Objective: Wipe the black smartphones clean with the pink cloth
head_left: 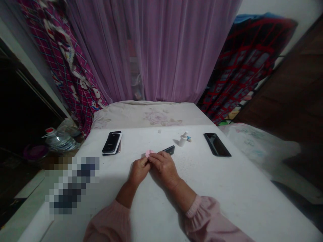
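Both my hands meet at the middle of the white table [214, 188]. My left hand [139, 170] is closed, its fingertips pinching a small pink item [148, 153]. My right hand [163, 166] is curled beside it, fingers pressed against the same pink item and resting over the near end of a dark phone [169, 150]. Pink sleeves cover both forearms.
Two stacked phones [112, 143] lie at the left, a black phone [217, 144] at the right. A small white bottle [183, 139] stands behind my hands. A bed [151, 114] and purple curtain lie beyond; a water jug [59, 139] sits left on the floor.
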Motion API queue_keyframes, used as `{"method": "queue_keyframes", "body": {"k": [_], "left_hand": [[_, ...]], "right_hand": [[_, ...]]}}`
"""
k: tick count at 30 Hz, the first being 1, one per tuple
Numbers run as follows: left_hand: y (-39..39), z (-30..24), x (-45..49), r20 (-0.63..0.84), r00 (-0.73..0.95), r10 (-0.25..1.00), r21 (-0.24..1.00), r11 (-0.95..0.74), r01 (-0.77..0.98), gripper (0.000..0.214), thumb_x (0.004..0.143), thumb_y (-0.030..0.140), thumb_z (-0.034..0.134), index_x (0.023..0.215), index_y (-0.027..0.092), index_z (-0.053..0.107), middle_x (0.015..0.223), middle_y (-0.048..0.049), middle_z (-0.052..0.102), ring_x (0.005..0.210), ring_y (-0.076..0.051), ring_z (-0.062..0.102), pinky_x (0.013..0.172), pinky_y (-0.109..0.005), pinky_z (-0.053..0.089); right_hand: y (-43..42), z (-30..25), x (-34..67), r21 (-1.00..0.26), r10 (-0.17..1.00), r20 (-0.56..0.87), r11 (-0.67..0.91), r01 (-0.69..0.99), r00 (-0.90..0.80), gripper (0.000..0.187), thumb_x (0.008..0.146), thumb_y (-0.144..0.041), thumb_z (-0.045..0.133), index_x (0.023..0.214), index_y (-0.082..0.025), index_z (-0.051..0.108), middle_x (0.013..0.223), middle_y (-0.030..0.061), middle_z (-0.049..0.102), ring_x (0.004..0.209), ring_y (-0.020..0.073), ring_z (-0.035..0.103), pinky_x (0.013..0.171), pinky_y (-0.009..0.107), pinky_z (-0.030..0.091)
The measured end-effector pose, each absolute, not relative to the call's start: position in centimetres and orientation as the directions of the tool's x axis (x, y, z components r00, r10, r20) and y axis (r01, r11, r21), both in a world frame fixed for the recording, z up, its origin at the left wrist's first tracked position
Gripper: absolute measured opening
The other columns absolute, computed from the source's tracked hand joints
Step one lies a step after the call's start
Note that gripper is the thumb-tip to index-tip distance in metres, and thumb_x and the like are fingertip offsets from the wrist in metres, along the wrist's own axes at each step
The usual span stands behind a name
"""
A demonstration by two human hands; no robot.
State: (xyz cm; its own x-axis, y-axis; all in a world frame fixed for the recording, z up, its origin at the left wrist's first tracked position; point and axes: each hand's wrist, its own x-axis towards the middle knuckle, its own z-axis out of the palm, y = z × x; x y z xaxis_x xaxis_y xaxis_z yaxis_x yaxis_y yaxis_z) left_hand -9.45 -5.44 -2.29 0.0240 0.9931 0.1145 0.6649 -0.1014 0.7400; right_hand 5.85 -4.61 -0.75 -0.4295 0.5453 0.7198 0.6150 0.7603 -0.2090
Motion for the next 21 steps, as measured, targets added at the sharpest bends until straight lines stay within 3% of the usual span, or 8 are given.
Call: {"method": "queue_keyframes", "body": {"k": [4, 11, 21], "left_hand": [[-5.5, -2.5, -9.3, 0.147, 0.061, 0.987, 0.818, -0.156, 0.553, 0.023, 0.085, 0.032, 0.057, 0.099, 0.021, 0.072, 0.082, 0.002, 0.074, 0.074, -0.014, 0.067, 0.069, -0.019, 0.047], [-5.4, -2.9, -9.3, 0.138, 0.041, 0.99, 0.809, -0.136, 0.572, 0.026, 0.085, 0.033, 0.057, 0.1, 0.02, 0.073, 0.074, 0.003, 0.071, 0.068, -0.013, 0.063, 0.063, -0.017, 0.045], [-5.4, -2.1, -9.3, 0.152, 0.028, 0.988, 0.77, -0.136, 0.623, 0.022, 0.082, 0.029, 0.058, 0.093, 0.019, 0.074, 0.07, 0.0003, 0.071, 0.065, -0.015, 0.065, 0.06, -0.018, 0.044]], "right_hand": [[-3.2, -0.8, 9.3, -0.194, 0.576, 0.707, 0.716, 0.671, -0.411, 0.027, 0.089, -0.013, 0.06, 0.112, -0.023, 0.069, 0.108, 0.0054, 0.073, 0.086, 0.0194, 0.059, 0.077, 0.034, 0.05], [-2.3, -1.0, 10.4, -0.15, 0.518, 0.773, 0.71, 0.689, -0.366, 0.027, 0.091, -0.011, 0.054, 0.112, -0.018, 0.069, 0.105, 0.0083, 0.073, 0.084, 0.0206, 0.059, 0.075, 0.035, 0.052], [-4.2, -1.0, 6.1, -0.141, 0.495, 0.718, 0.791, 0.595, -0.489, 0.027, 0.088, -0.014, 0.063, 0.114, -0.018, 0.068, 0.109, 0.0081, 0.072, 0.085, 0.0213, 0.058, 0.076, 0.036, 0.053]]}}
